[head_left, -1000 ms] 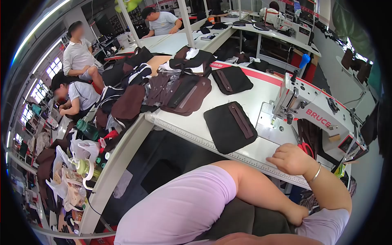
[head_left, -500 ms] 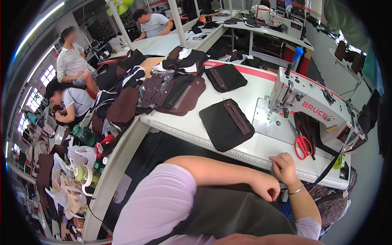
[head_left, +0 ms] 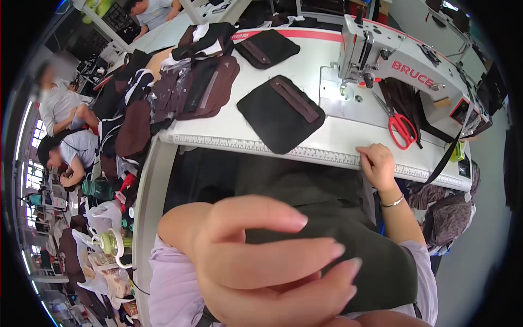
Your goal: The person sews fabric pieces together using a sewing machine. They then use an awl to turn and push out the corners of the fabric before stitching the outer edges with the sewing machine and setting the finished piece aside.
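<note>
My left hand (head_left: 272, 261) is raised close to the camera, large and a little blurred. Its fingers are bent but apart, with nothing visible between them. Over at the table's front edge, my right hand (head_left: 378, 164) rests by the ruler strip (head_left: 261, 146), fingers loosely bent and holding nothing I can see. A silver bangle (head_left: 393, 201) circles that wrist. Red-handled scissors (head_left: 402, 131) lie just beyond the right hand. To its left on the white table is a black fabric panel (head_left: 272, 122) with a brown zipped strip (head_left: 295, 99); a similar panel (head_left: 267, 49) lies behind it.
A BRUCE sewing machine (head_left: 408, 68) stands at the right, dark strips (head_left: 406, 101) under its arm. Brown and black cut pieces (head_left: 204, 90) are piled at the table's left. Bags and bottles (head_left: 111, 240) crowd the far left. Several people sit or stand beyond.
My left hand has risen from my lap beside the right wrist towards the camera, and its fingers have opened. My right hand stays at the table edge. The view has tilted down.
</note>
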The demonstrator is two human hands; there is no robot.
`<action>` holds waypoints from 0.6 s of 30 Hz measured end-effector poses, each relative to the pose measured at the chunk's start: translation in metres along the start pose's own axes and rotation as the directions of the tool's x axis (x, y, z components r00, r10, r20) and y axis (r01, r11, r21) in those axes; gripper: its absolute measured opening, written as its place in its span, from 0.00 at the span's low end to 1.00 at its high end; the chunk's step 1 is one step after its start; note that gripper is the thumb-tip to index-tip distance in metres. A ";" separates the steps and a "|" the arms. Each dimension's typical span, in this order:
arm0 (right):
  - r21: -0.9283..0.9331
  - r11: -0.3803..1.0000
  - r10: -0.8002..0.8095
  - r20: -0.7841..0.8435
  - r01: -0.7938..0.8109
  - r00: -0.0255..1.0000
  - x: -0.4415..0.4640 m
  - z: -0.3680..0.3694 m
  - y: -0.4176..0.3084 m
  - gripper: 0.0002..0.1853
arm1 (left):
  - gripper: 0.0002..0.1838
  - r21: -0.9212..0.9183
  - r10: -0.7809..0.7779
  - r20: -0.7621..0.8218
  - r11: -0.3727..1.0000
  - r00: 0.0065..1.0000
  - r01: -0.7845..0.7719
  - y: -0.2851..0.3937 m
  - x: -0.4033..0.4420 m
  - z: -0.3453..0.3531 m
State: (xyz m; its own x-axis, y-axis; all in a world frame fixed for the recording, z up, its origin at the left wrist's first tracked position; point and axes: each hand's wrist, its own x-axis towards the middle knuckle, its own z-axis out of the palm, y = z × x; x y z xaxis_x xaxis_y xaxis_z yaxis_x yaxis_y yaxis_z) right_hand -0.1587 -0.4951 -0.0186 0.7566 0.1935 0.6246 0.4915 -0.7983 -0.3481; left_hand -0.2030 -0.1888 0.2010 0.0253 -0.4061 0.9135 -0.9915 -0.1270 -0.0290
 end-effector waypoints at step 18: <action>-0.093 0.990 -0.103 0.075 0.109 0.992 -0.004 -0.009 0.001 0.11 | 0.12 -0.085 -0.104 0.652 0.974 0.751 0.209 -0.057 -0.067 0.007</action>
State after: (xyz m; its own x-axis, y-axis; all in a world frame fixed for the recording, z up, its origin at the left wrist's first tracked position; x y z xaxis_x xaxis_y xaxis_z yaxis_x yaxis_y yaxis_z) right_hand -0.1652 -0.5019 -0.0146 0.7323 0.3164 0.6030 0.5293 -0.8217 -0.2115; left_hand -0.1469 -0.1609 0.1386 0.2054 -0.8817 0.4249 -0.9715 -0.1313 0.1972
